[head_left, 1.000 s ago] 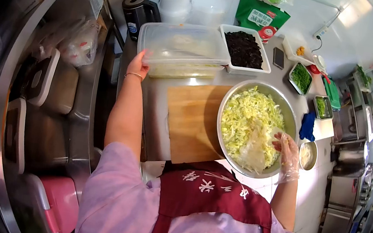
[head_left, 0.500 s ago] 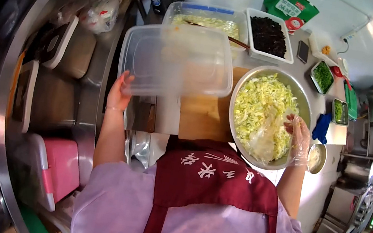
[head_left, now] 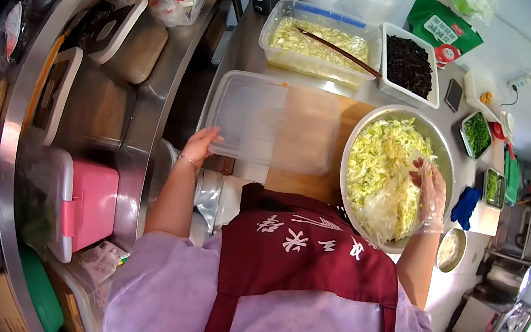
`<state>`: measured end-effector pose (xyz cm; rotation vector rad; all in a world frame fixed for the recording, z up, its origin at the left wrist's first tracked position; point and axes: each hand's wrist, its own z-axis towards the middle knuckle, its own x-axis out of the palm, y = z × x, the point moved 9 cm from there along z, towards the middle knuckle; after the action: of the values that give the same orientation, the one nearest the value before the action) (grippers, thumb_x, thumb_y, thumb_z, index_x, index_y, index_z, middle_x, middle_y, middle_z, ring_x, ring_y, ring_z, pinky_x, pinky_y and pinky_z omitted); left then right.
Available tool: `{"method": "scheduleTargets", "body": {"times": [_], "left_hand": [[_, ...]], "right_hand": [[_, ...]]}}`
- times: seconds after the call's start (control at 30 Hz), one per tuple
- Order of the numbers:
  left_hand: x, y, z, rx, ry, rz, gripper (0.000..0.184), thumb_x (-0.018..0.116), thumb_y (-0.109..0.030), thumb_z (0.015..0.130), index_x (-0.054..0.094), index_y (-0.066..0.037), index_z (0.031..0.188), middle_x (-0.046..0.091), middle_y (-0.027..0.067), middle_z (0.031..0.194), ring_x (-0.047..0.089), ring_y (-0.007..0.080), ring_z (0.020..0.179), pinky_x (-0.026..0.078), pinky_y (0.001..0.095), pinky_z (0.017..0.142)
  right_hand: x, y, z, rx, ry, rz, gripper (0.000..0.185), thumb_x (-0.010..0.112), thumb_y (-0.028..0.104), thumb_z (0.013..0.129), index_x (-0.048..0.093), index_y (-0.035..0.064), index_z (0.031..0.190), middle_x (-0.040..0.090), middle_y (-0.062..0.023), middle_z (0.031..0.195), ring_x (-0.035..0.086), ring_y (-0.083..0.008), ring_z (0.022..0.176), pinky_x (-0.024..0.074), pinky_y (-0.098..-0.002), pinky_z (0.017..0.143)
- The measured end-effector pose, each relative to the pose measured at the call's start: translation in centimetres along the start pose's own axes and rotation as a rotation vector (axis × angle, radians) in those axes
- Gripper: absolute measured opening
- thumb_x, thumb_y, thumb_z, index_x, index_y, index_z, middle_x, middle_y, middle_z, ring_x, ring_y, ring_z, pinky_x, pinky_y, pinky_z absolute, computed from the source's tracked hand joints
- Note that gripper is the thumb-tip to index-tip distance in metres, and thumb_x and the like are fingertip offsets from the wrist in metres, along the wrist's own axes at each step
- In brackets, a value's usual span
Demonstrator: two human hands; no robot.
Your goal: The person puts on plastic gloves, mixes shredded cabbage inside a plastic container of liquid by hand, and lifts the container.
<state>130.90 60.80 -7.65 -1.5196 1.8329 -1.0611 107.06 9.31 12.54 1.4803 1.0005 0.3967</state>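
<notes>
The left hand's (head_left: 198, 145) fingers are clamped on the near left corner of the clear plastic lid (head_left: 245, 116), which lies over the wooden board (head_left: 297, 183) and the worktop (head_left: 245, 47). Held at just one corner, it could droop or twist, and its far end could knock the steel bowl (head_left: 347, 154) close by. The chopsticks (head_left: 339, 52) lying across the open container (head_left: 306, 67) would keep a lid from seating. The gloved right hand's (head_left: 433, 200) fingers are curled over the shredded cabbage (head_left: 375, 158); whether they grip anything, I cannot tell. The loose plastic film (head_left: 381, 213) there could snag shreds.
</notes>
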Motion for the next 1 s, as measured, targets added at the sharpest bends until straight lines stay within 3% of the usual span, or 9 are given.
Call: {"method": "scheduleTargets", "body": {"times": [0.03,0.1,0.13,0.23,0.43,0.67,0.8,0.87,1.0], "left_hand": [[0.5,0.0,0.3,0.000,-0.001,-0.001,0.037,0.059,-0.032,0.085,0.055,-0.004,0.110,0.063,0.0069,0.085,0.054,0.0098,0.071,0.042,0.0187,0.060],[0.6,0.0,0.5,-0.067,-0.106,0.666,0.045,0.059,-0.039,0.082,0.058,0.000,0.103,0.063,0.0119,0.083,0.059,0.0191,0.075,0.047,0.0272,0.068],[1.4,-1.8,0.2,0.112,-0.146,1.042,0.052,0.058,-0.045,0.078,0.059,0.003,0.098,0.062,0.0185,0.090,0.059,0.0310,0.087,0.047,0.0357,0.079],[3.3,-2.6,-0.5,0.197,-0.087,1.233,0.053,0.055,-0.047,0.078,0.059,0.002,0.098,0.059,0.0217,0.100,0.055,0.0370,0.094,0.044,0.0396,0.084],[4.6,-8.5,-0.1,0.564,-0.360,1.068,0.036,0.058,-0.033,0.079,0.061,-0.003,0.098,0.057,0.0165,0.099,0.056,0.0308,0.092,0.045,0.0363,0.080],[17.2,-20.4,2.7,0.978,-0.163,0.826,0.021,0.058,-0.020,0.079,0.061,-0.006,0.094,0.060,0.0107,0.089,0.059,0.0247,0.079,0.047,0.0344,0.067],[27.7,-21.0,6.2,0.860,0.149,0.781,0.022,0.056,-0.021,0.079,0.061,-0.011,0.098,0.063,0.0111,0.088,0.060,0.0271,0.072,0.047,0.0369,0.065],[32.9,-21.4,8.3,0.883,0.226,0.889,0.033,0.053,-0.021,0.081,0.057,-0.013,0.113,0.064,0.0112,0.091,0.060,0.0266,0.081,0.047,0.0351,0.071],[38.8,-20.3,14.6,0.719,0.160,1.231,0.039,0.047,-0.016,0.083,0.052,-0.020,0.122,0.064,0.0102,0.094,0.060,0.0277,0.088,0.047,0.0366,0.077]], "right_hand": [[-0.2,0.1,-0.2,0.008,-0.012,-0.002,0.045,0.051,0.035,0.089,0.054,-0.0030,0.112,0.061,-0.0109,0.102,0.059,-0.0163,0.083,0.0458,-0.0272,0.076],[-0.4,0.1,-0.5,0.016,-0.025,-0.003,0.043,0.052,0.034,0.089,0.054,-0.0024,0.112,0.061,-0.0103,0.102,0.058,-0.0153,0.083,0.0451,-0.0268,0.075],[-0.5,0.1,-0.8,0.017,-0.037,0.014,0.043,0.052,0.034,0.089,0.054,-0.0026,0.112,0.061,-0.0104,0.102,0.058,-0.0154,0.083,0.0453,-0.0268,0.076],[-1.1,0.0,-1.5,0.022,-0.058,0.012,0.044,0.053,0.034,0.089,0.054,-0.0031,0.112,0.061,-0.0109,0.101,0.058,-0.0156,0.083,0.0458,-0.0268,0.077],[-2.0,-0.7,-2.7,0.049,-0.144,0.046,0.043,0.053,0.033,0.089,0.055,-0.0028,0.112,0.061,-0.0106,0.101,0.058,-0.0154,0.082,0.0454,-0.0265,0.076],[-0.1,-2.1,-2.4,0.091,-0.079,0.026,0.043,0.053,0.035,0.088,0.055,-0.0012,0.112,0.062,-0.0107,0.103,0.059,-0.0165,0.084,0.0444,-0.0268,0.076],[0.3,-2.1,-2.9,0.104,-0.096,0.065,0.041,0.057,0.031,0.087,0.054,-0.0018,0.111,0.062,-0.0108,0.101,0.059,-0.0165,0.084,0.0453,-0.0286,0.078],[0.0,-1.9,-3.6,0.106,-0.122,0.044,0.040,0.057,0.031,0.087,0.054,-0.0019,0.111,0.062,-0.0111,0.100,0.059,-0.0165,0.084,0.0455,-0.0285,0.078],[-0.5,-2.1,-4.6,0.130,-0.147,0.034,0.040,0.055,0.031,0.088,0.055,-0.0020,0.111,0.061,-0.0120,0.101,0.059,-0.0174,0.084,0.0461,-0.0283,0.077]]}}
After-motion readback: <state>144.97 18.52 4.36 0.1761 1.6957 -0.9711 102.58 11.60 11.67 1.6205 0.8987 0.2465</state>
